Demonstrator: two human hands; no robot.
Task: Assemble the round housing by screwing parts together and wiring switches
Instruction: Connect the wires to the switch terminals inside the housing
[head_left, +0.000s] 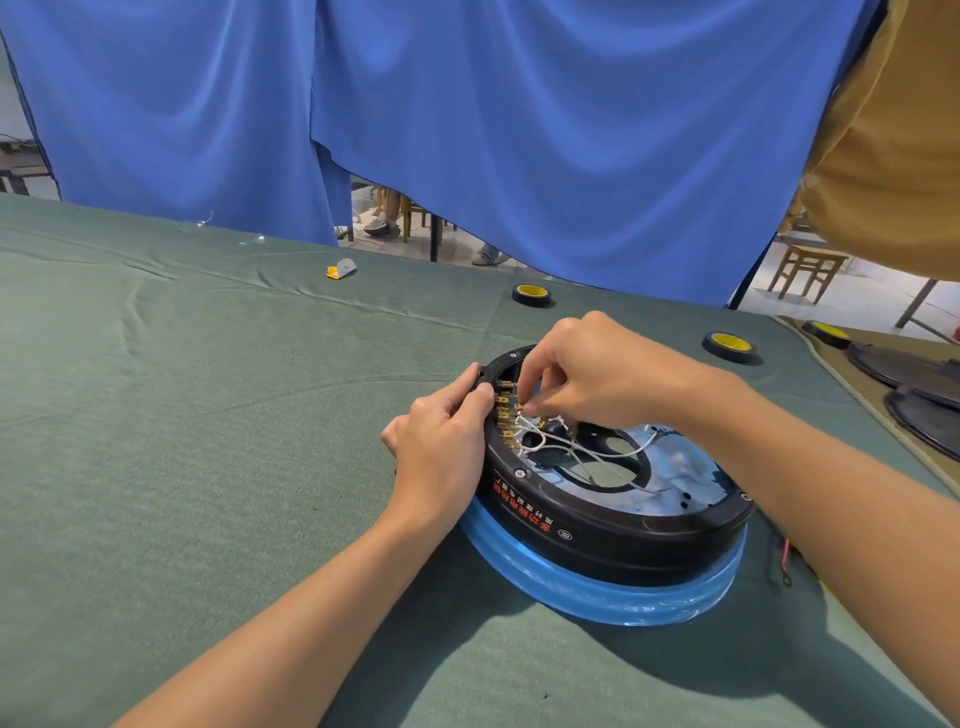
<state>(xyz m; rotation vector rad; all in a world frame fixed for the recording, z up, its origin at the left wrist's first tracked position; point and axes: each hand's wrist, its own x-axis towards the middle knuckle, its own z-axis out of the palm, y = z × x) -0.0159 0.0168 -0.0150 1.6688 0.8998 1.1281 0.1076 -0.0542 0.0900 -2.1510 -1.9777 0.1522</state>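
On the green cloth (208, 415), my left hand (441, 447) grips the left rim of the round black housing (597, 525), thumb on top. Just inside, at the brass terminals (506, 415), my right hand (587, 369) pinches a white wire's (531, 427) end. A tape roll (729, 345) lies beyond.

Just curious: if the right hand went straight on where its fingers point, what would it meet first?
The right hand would likely meet the brass terminals inside the round housing; depth is unclear.
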